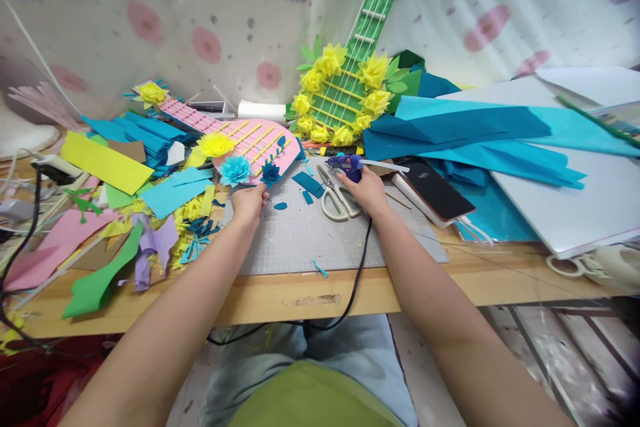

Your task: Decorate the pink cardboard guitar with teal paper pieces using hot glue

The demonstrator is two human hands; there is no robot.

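My left hand [250, 205] is closed at the lower edge of the pink paper guitar [285, 159], just below a dark blue paper flower [271, 172]; its fingertips pinch something I cannot make out. Beside that flower are a light blue flower [235, 170] and a yellow one [215, 145]. My right hand [366, 191] is wrapped round a dark blue glue gun [347, 165] with a pale glue stick at its back. Scissors [336, 203] lie open on the grey cutting mat [305, 247], near small dark blue paper pieces [309, 184].
Behind stands a green paper guitar [345, 97] ringed with yellow flowers. Coloured paper and scraps [107, 163] cover the left side. Blue crepe paper [465, 127], a phone [437, 188] and white sheets [590, 193] lie right. A black cord [361, 267] crosses the table's front edge.
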